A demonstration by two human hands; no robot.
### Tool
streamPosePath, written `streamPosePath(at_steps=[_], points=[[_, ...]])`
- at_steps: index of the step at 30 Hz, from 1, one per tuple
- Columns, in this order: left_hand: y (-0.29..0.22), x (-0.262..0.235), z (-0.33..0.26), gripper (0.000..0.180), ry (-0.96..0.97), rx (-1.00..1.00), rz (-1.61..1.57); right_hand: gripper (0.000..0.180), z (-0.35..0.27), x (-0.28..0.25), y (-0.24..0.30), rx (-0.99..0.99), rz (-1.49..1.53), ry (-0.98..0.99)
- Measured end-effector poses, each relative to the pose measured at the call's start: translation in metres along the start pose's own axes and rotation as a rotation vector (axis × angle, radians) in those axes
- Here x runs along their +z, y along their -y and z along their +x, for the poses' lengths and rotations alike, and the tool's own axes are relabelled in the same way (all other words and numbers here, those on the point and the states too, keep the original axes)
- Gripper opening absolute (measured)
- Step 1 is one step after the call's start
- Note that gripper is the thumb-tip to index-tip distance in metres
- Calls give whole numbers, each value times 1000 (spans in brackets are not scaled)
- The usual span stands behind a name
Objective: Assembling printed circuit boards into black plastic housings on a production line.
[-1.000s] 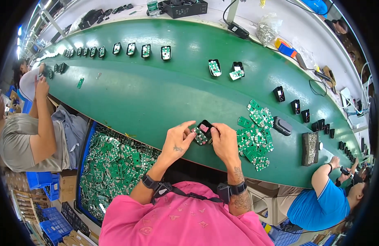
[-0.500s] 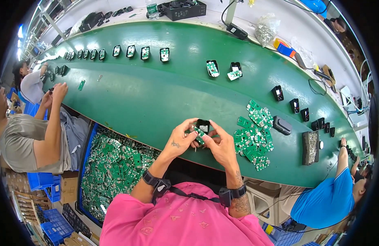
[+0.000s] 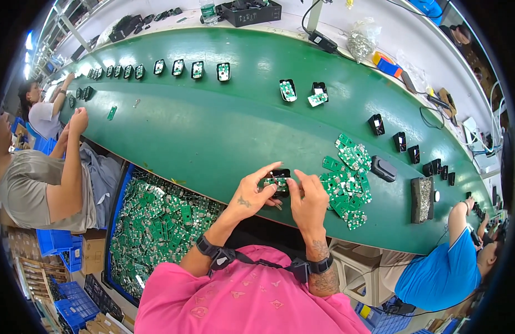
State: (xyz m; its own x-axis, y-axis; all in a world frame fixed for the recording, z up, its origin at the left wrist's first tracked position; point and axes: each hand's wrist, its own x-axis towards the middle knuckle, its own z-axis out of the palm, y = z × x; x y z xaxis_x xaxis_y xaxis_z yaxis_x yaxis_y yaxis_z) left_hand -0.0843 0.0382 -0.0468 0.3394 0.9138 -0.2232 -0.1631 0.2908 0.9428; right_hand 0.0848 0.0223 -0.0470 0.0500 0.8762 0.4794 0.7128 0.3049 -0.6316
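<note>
And the circuit board [image 3: 277,182] has swung level across the black case [image 3: 281,173], seemingly lining up! Left hand [image 3: 248,192] pinches both; right hand [image 3: 311,201] is at the case's right, grip unclear.

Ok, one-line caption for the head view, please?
Both hands at a circuit board and black casing, with loose circuit boards heaped beside them on a green tabletop.

I can read no words or numbers. The bottle [image 3: 208,13] far beyond my left hand [image 3: 251,193] wears a label, its print too small to make out. Any lettering on the circuit board [image 3: 276,182] between it and my right hand [image 3: 309,203], or on the heaped boards [image 3: 346,192] further right, is too tiny.
</note>
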Motion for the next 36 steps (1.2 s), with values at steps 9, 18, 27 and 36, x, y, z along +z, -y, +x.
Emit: streamPosePath(at_steps=[9, 18, 27, 36], points=[[-6, 16, -11, 51, -116, 345, 544, 10, 1, -4, 22, 5, 318, 53], [-24, 33, -26, 55, -231, 358, 304, 6, -12, -15, 37, 54, 500, -14], [-39, 43, -38, 57, -339, 558, 550, 5, 1, -40, 51, -112, 185, 41], [-41, 41, -37, 52, -251, 488, 497, 8, 5, -49, 47, -148, 125, 125]])
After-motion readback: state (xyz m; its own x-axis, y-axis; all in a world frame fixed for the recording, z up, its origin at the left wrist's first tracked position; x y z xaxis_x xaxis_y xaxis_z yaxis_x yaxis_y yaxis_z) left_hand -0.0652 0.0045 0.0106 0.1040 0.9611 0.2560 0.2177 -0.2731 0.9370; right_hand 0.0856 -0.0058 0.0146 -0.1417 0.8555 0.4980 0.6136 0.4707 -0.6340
